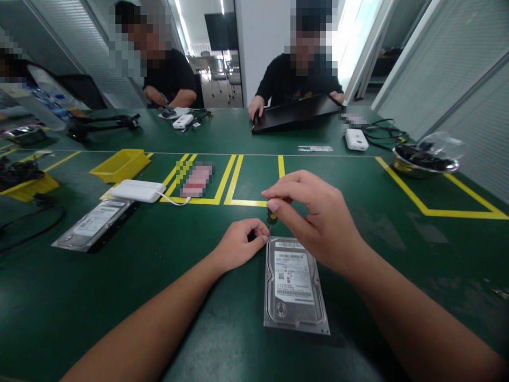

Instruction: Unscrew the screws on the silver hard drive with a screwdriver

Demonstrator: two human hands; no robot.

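A silver hard drive (295,286) with a white label lies flat on the green table in front of me. My right hand (314,212) is closed around a small screwdriver (272,215) with a yellow and black handle, held upright over the drive's far left corner. My left hand (240,245) rests on the table beside that corner, its fingers pinched at the screwdriver's tip. What sits between those fingertips is hidden.
A second hard drive (92,224) lies at the left, near a white box with a cable (138,190) and yellow trays (119,164). A metal bowl of parts (426,159) stands at the right. Two people sit across the table, one with a black laptop (294,112).
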